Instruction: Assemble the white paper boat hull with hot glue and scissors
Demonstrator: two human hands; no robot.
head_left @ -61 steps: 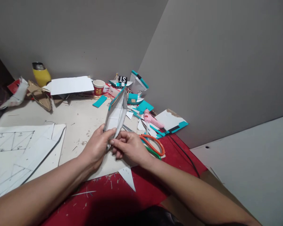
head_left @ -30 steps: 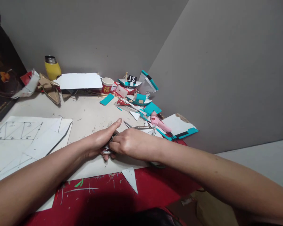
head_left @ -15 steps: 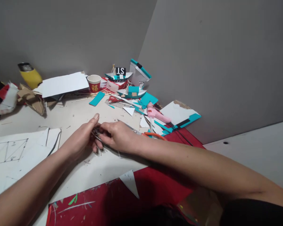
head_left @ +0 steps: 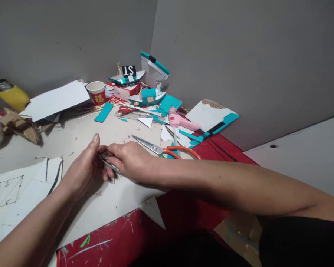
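Observation:
Both hands meet over the pale tabletop (head_left: 128, 185). My right hand (head_left: 135, 162) is closed, with thumb and fingers pinching some thin dark and grey strips (head_left: 111, 165) whose exact kind I cannot make out. Cupped around the other end of these strips is my left hand (head_left: 85, 165), thumb raised and fingers curled. A few short pale ends poke out below the fingers. Just behind my right hand lie orange-handled scissors (head_left: 158, 148), blades slightly pointing left. The palms and much of the strips are hidden.
Two small boat models (head_left: 149, 97), a paper cup (head_left: 96, 92) and a pink glue gun (head_left: 180, 121) stand at the back. A drawn paper sheet (head_left: 16, 207) lies left. Red cloth (head_left: 183, 211) covers the near edge, with a white triangle (head_left: 153, 212) across it.
The view has shifted, so the tabletop things appear further left and the scissors show more fully. Both hands keep holding the strips together with little change of grip.

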